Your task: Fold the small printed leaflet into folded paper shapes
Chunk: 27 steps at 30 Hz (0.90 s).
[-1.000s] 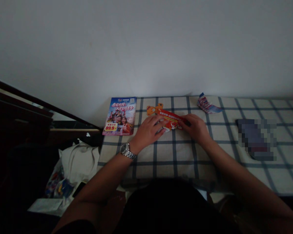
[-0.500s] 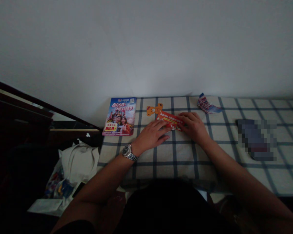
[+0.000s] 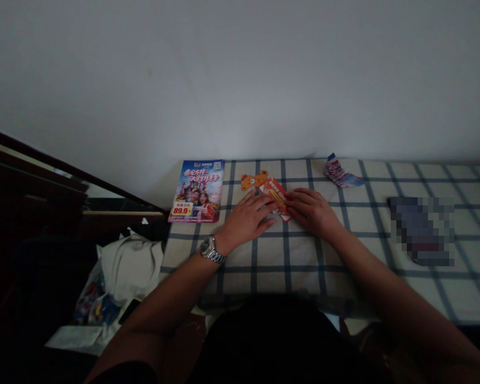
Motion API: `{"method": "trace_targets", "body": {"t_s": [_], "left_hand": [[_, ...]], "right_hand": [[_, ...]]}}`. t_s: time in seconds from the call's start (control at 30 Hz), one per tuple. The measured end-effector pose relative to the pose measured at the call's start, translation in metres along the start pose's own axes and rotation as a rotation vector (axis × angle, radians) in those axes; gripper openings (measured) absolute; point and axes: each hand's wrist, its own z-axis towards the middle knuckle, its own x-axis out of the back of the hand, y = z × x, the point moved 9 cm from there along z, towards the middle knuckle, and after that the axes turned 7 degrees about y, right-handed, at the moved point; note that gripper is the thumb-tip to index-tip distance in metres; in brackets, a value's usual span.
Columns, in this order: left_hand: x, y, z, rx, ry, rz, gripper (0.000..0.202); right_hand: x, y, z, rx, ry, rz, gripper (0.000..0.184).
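Observation:
A red printed leaflet (image 3: 277, 195) with white and yellow lettering lies on the checked cloth between my two hands. It looks folded over at its right side. My left hand (image 3: 248, 220), with a metal watch at the wrist, rests across the leaflet's lower left part, fingers stretched out. My right hand (image 3: 313, 212) has its fingers drawn together on the leaflet's right edge; the fingertips partly cover that edge. Just beyond the leaflet's upper left lies an orange bear-shaped cutout (image 3: 254, 181).
Blue-and-pink flyers (image 3: 198, 191) lie flat at the cloth's left end. A crumpled piece of printed paper (image 3: 341, 172) is near the wall. A blurred dark flat object (image 3: 418, 229) lies to the right. Below left stands a white bag (image 3: 130, 264). The checked cloth (image 3: 304, 261) runs along the wall.
The leaflet's visible face has become narrower, its right side now turned over. My right hand has shifted slightly left and down with that edge. My left hand has barely moved.

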Motion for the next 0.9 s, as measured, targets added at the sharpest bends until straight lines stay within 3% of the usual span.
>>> {"method": "trace_targets", "body": {"t_s": [0.33, 0.53, 0.73, 0.9], "left_hand": [[0.004, -0.005, -0.001, 0.069, 0.013, 0.092, 0.042], [0.003, -0.005, -0.002, 0.062, 0.015, 0.065, 0.043], [0.003, -0.004, -0.001, 0.089, 0.012, 0.018, 0.060], [0.002, -0.007, -0.001, 0.090, 0.016, 0.010, 0.054]], "right_hand": [[-0.009, -0.029, -0.001, 0.114, -0.012, 0.027, 0.020], [-0.001, -0.023, 0.001, 0.096, 0.007, 0.032, 0.023], [0.003, -0.014, 0.002, 0.050, -0.007, 0.080, 0.028], [-0.002, -0.014, -0.003, 0.071, -0.038, 0.068, 0.028]]}}
